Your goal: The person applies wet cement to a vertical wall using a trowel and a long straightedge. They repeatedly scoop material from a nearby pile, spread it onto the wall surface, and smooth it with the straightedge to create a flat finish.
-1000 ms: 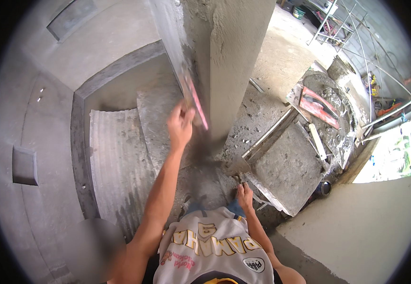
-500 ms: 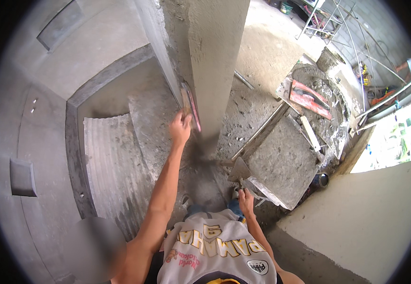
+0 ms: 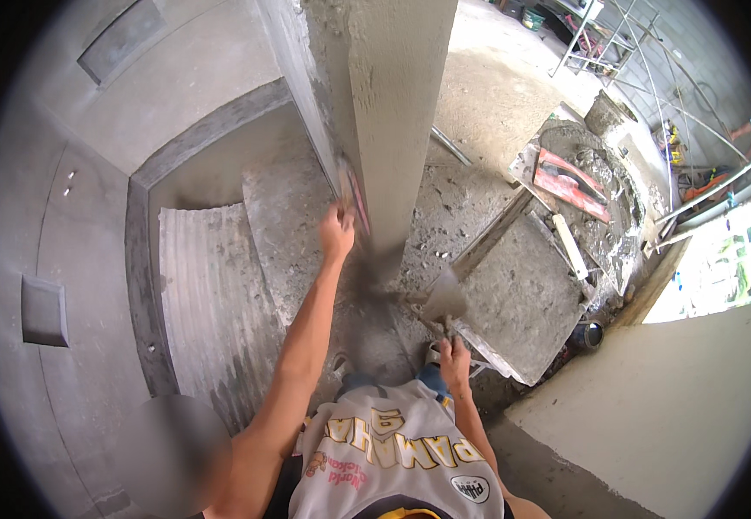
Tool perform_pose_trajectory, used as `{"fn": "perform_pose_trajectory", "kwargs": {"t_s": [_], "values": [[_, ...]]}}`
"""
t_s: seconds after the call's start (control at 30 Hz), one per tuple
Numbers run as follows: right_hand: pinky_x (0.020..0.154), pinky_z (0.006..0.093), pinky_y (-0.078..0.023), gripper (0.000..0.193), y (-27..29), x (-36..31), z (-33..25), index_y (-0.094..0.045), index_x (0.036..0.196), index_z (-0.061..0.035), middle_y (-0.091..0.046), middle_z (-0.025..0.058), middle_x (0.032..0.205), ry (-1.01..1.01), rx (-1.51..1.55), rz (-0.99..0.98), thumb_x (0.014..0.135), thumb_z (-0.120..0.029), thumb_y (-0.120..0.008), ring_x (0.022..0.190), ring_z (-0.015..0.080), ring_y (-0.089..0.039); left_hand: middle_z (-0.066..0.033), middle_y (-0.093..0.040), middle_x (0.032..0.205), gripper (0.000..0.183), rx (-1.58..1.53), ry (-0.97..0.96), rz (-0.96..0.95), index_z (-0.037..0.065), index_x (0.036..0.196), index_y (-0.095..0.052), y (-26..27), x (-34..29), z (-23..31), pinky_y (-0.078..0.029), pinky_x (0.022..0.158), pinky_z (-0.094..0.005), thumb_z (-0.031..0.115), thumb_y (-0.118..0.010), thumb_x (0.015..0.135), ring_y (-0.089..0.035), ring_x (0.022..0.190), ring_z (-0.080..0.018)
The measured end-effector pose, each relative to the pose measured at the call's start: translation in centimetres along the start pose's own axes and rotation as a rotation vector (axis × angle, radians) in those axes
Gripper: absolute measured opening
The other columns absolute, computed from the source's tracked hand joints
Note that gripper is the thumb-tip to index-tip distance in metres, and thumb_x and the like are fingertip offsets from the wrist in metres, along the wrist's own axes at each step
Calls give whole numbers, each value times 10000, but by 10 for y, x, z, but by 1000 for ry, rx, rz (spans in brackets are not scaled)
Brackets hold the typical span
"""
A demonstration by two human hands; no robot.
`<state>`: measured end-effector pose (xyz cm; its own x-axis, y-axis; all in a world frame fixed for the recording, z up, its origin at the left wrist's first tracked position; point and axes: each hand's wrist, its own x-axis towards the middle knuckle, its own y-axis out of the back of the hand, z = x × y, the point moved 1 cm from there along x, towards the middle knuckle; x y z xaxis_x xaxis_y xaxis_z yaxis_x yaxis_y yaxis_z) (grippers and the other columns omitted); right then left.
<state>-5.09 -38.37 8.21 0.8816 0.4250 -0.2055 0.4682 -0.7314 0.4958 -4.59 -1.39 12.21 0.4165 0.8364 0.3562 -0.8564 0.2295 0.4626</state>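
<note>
My left hand (image 3: pixel 337 232) is closed around a plastering float (image 3: pixel 359 201), whose reddish edge lies against the narrow end of a grey plastered wall (image 3: pixel 397 112). Its far part blurs with motion. Low at my right side, my right hand (image 3: pixel 456 359) grips a pointed trowel (image 3: pixel 445 300) by the handle. The trowel blade points away from me, in front of the near corner of a mortar-crusted board (image 3: pixel 514 290). I cannot tell whether the blade touches the board.
A second red float (image 3: pixel 571 185) lies on a mortar-covered surface at the right, beside a pale-handled tool (image 3: pixel 571 246). Behind stands a dirty bucket (image 3: pixel 607 112). Corrugated sheet (image 3: pixel 207 277) covers floor at the left. Metal scaffolding (image 3: pixel 600 52) rises at the far right.
The trowel in my right hand has swung up and slightly right, its blade now more face-on. My left hand has shifted slightly nearer and right with the float.
</note>
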Motion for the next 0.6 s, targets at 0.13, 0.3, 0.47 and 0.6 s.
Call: {"fn": "perform_pose_trajectory", "kwargs": {"t_s": [0.13, 0.3, 0.47, 0.6], "values": [[617, 400, -450, 261, 52, 13, -9, -514, 904, 26, -579, 184, 686, 52, -103, 285, 837, -215, -590, 637, 306, -565, -239, -613, 975, 383, 136, 279, -105, -15, 1106, -554, 2, -81, -116, -463, 762, -432, 233, -625, 822, -595, 906, -395], [680, 468, -455, 280, 128, 84, 28, -524, 989, 12, -608, 252, 842, 218, -386, 298, 818, -194, -604, 797, 433, -585, -272, -608, 1001, 474, 109, 360, -256, -73, 1098, -547, 46, -137, -105, -463, 810, -431, 288, -654, 810, -590, 948, -403], [816, 458, -426, 301, 128, 132, 35, -533, 1025, -15, -548, 192, 1071, 113, -789, 451, 835, -245, -577, 987, 390, -522, -141, -657, 799, 320, 65, 156, -193, -24, 917, -597, 48, -165, -53, -502, 656, -355, 238, -711, 773, -639, 721, -239], [788, 427, -444, 330, 113, 113, 25, -553, 1095, -49, -545, 165, 1088, 175, -856, 759, 840, -258, -575, 955, 349, -537, -148, -632, 830, 291, -88, 135, -208, 19, 887, -611, 44, -174, 11, -489, 671, -393, 255, -706, 747, -621, 777, -331]]}}
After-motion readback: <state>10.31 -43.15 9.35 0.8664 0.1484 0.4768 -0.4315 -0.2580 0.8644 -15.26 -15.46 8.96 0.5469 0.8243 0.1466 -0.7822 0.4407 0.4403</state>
